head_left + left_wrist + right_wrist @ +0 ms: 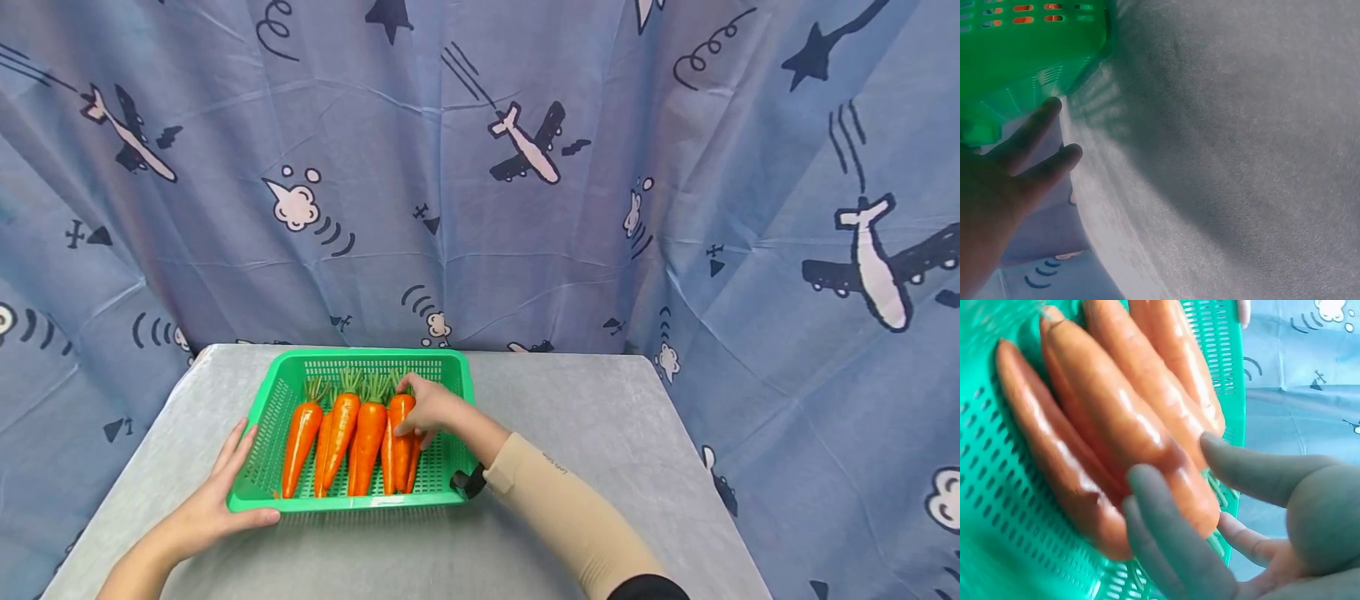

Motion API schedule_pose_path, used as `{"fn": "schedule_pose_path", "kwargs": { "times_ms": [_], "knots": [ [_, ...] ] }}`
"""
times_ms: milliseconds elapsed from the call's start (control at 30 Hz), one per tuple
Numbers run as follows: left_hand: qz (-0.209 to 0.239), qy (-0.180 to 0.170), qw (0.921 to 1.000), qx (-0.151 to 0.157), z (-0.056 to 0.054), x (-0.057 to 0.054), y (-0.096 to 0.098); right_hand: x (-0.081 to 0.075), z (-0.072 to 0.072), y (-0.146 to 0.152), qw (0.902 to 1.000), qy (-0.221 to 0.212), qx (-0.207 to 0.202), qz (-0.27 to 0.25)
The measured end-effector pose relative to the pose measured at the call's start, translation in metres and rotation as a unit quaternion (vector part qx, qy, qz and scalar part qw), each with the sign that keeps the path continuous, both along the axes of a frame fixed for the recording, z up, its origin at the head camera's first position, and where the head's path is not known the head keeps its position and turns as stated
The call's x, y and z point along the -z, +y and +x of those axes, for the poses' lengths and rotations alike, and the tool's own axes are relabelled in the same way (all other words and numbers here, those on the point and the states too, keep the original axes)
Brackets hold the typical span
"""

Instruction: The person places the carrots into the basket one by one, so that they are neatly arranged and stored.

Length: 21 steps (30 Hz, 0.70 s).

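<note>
A green plastic basket [345,503] with slotted walls sits on the table, holding a row of orange carrots [371,437] with green stem stubs toward the back. My left hand [213,502] is at the basket's front left corner, thumb along the front rim and straight fingers by the left side. In the left wrist view, two extended fingers [1038,172] show beside the basket wall. My right hand [435,407] reaches inside at the right, its thumb and fingers around the stem end of a carrot [1129,412]. Another carrot [1060,456] lies beside those fingers.
The basket stands on a light grey table [570,433], toward its back left. Behind and on both sides hangs a blue curtain [450,208] printed with planes and stars. A beige sleeve [562,508] covers the right forearm, with a black strap [468,482] near the basket's front right corner.
</note>
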<state>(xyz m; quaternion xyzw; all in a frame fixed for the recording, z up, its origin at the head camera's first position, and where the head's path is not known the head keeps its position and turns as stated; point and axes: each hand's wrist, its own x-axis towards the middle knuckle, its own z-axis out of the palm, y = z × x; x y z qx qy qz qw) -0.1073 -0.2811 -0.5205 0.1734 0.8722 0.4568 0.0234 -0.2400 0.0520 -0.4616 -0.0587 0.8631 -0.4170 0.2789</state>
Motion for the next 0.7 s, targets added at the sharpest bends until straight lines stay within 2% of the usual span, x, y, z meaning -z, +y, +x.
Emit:
{"fn": "schedule_pose_path", "kwargs": {
  "times_ms": [200,433,533,700],
  "knots": [
    [0.004,-0.008,0.9999,0.006,-0.004,-0.001,0.001,-0.013,-0.001,0.011,0.9991,0.020,0.003,0.037],
    [-0.002,-0.003,0.9999,0.011,-0.007,0.000,-0.002,-0.033,-0.002,0.039,0.9984,0.052,-0.010,0.021],
    [-0.005,0.003,0.9999,0.013,-0.007,0.003,-0.003,-0.040,0.000,0.057,0.9952,0.090,-0.024,0.029],
    [-0.008,0.012,0.9997,0.022,-0.006,0.002,-0.014,-0.051,0.008,0.092,0.9864,0.164,0.003,-0.001]
  ]
}}
